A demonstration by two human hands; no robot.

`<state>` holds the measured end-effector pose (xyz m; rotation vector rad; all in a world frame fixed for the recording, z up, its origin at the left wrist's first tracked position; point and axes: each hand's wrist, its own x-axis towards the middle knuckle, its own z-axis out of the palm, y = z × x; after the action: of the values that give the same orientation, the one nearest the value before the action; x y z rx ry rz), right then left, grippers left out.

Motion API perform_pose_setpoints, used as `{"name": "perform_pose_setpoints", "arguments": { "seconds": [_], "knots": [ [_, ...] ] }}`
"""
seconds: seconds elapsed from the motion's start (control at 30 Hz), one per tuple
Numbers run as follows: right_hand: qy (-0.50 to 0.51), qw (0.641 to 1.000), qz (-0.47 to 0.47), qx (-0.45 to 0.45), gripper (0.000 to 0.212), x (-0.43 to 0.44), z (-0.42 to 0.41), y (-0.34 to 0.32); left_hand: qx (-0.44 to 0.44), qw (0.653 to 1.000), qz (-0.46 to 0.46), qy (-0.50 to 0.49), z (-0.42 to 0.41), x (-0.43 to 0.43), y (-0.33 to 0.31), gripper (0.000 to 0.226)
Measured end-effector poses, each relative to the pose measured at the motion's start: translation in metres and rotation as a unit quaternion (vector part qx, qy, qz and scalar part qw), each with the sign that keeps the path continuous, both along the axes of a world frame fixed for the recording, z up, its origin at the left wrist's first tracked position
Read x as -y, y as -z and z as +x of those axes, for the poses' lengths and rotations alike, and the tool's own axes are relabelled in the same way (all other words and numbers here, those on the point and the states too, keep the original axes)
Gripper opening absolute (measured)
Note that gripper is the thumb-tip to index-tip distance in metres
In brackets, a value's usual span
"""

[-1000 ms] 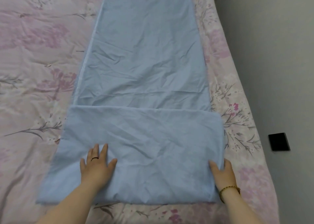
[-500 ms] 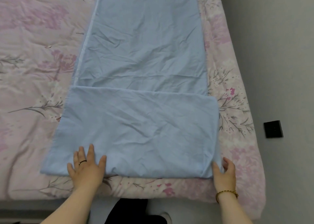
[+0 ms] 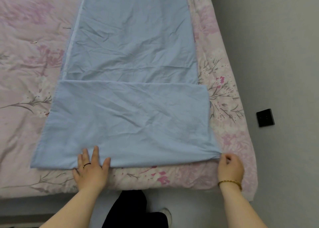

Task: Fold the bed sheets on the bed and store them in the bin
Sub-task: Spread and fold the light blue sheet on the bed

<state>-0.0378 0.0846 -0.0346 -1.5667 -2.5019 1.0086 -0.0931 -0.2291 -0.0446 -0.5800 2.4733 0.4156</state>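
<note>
A light blue bed sheet (image 3: 131,55) lies as a long strip down the bed, its near end folded over into a wide flap (image 3: 127,120). My left hand (image 3: 90,169) lies flat with straight fingers on the flap's near edge, left of centre. My right hand (image 3: 230,167) pinches the flap's near right corner, fingers curled. No bin is in view.
The bed carries a pink floral duvet (image 3: 29,72), its near edge just in front of my legs. Grey floor runs along the right side, with a small black square object (image 3: 265,117) lying on it.
Both hands slid back toward me to the flap's near edge. My right hand went from lying beside the corner to pinching it. The view tilted down, showing the bed's edge and my legs.
</note>
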Motion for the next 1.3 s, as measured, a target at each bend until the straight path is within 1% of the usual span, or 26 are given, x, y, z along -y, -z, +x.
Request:
{"name": "perform_pose_setpoints", "arguments": {
  "seconds": [0.07, 0.13, 0.2, 0.23, 0.27, 0.3, 0.33, 0.37, 0.4, 0.43, 0.47, 0.5, 0.53, 0.57, 0.63, 0.7, 0.77, 0.83, 0.9, 0.93, 1.0, 1.07, 1.1, 1.2, 1.3],
  "knots": [
    [0.029, 0.999, 0.006, -0.015, 0.022, -0.003, 0.002, -0.002, 0.006, 1.000, 0.007, 0.014, -0.002, 0.003, -0.001, 0.060],
    [0.070, 0.997, -0.007, -0.022, 0.021, 0.002, 0.002, 0.002, 0.009, 1.000, 0.007, 0.016, -0.004, 0.004, -0.001, 0.061],
    [0.159, 0.985, -0.050, -0.053, 0.020, 0.012, -0.001, 0.006, -0.003, 1.000, 0.013, 0.011, -0.004, 0.004, -0.001, 0.061],
    [0.210, 0.972, -0.070, -0.075, 0.020, 0.021, -0.002, 0.004, -0.023, 1.000, 0.019, 0.001, -0.003, 0.007, -0.001, 0.061],
    [0.252, 0.958, -0.099, -0.096, 0.022, 0.028, -0.001, 0.007, -0.061, 0.997, 0.033, -0.020, -0.002, 0.010, 0.001, 0.059],
    [0.282, 0.942, -0.142, -0.114, 0.031, 0.037, 0.003, 0.010, -0.114, 0.991, 0.052, -0.054, 0.000, 0.012, 0.002, 0.056],
    [0.291, 0.929, -0.195, -0.119, 0.040, 0.045, 0.006, 0.016, -0.166, 0.978, 0.074, -0.106, 0.003, 0.013, 0.002, 0.052],
    [0.289, 0.910, -0.272, -0.122, 0.039, 0.058, 0.007, 0.016, -0.200, 0.958, 0.097, -0.181, 0.006, 0.013, 0.000, 0.049],
    [0.282, 0.883, -0.354, -0.125, 0.035, 0.071, 0.006, 0.016, -0.209, 0.931, 0.117, -0.277, 0.008, 0.012, -0.002, 0.048],
    [0.280, 0.855, -0.418, -0.127, 0.030, 0.083, 0.002, 0.012, -0.204, 0.892, 0.136, -0.380, 0.008, 0.013, -0.002, 0.049],
    [0.286, 0.835, -0.451, -0.132, 0.033, 0.090, 0.000, 0.011, -0.186, 0.846, 0.155, -0.476, 0.007, 0.013, 0.000, 0.052],
    [0.293, 0.823, -0.467, -0.138, 0.039, 0.099, -0.006, 0.007, -0.171, 0.795, 0.175, -0.555, 0.006, 0.017, 0.002, 0.055],
    [0.296, 0.815, -0.475, -0.148, 0.043, 0.099, -0.010, 0.006, -0.160, 0.752, 0.207, -0.605, 0.004, 0.021, 0.005, 0.056],
    [0.295, 0.811, -0.481, -0.154, 0.044, 0.098, -0.015, 0.005, -0.152, 0.718, 0.244, -0.634, 0.001, 0.024, 0.006, 0.055],
    [0.295, 0.804, -0.489, -0.166, 0.040, 0.094, -0.025, 0.005, -0.151, 0.668, 0.315, -0.657, -0.008, 0.032, 0.003, 0.046],
    [0.289, 0.805, -0.487, -0.177, 0.042, 0.092, -0.032, 0.006, -0.155, 0.647, 0.348, -0.661, -0.017, 0.038, 0.000, 0.037],
    [0.274, 0.811, -0.483, -0.185, 0.042, 0.091, -0.037, 0.003, -0.150, 0.637, 0.383, -0.652, -0.023, 0.039, -0.006, 0.031],
    [0.271, 0.815, -0.475, -0.191, 0.038, 0.090, -0.037, -0.002, -0.125, 0.632, 0.414, -0.643, -0.028, 0.036, -0.014, 0.041],
    [0.263, 0.829, -0.452, -0.198, 0.030, 0.090, -0.035, -0.009, -0.098, 0.621, 0.439, -0.642, -0.031, 0.035, -0.023, 0.045],
    [0.260, 0.839, -0.433, -0.203, 0.029, 0.089, -0.034, -0.012, -0.093, 0.620, 0.449, -0.637, -0.034, 0.036, -0.030, 0.044],
    [0.228, 0.884, -0.360, -0.193, 0.029, 0.086, -0.029, -0.015, -0.093, 0.614, 0.468, -0.629, -0.038, 0.040, -0.041, 0.039],
    [0.178, 0.923, -0.293, -0.173, 0.029, 0.082, -0.027, -0.020, -0.106, 0.609, 0.506, -0.602, -0.039, 0.044, -0.051, 0.025],
    [0.160, 0.929, -0.284, -0.174, 0.029, 0.080, -0.027, -0.025, -0.120, 0.610, 0.518, -0.588, -0.038, 0.046, -0.058, 0.021],
    [0.115, 0.944, -0.257, -0.173, 0.021, 0.081, -0.023, -0.047, -0.160, 0.610, 0.545, -0.552, -0.030, 0.050, -0.073, 0.020],
    [0.092, 0.936, -0.267, -0.211, 0.020, 0.082, -0.010, -0.071, -0.187, 0.604, 0.574, -0.520, -0.018, 0.051, -0.092, 0.010]
  ]
}}
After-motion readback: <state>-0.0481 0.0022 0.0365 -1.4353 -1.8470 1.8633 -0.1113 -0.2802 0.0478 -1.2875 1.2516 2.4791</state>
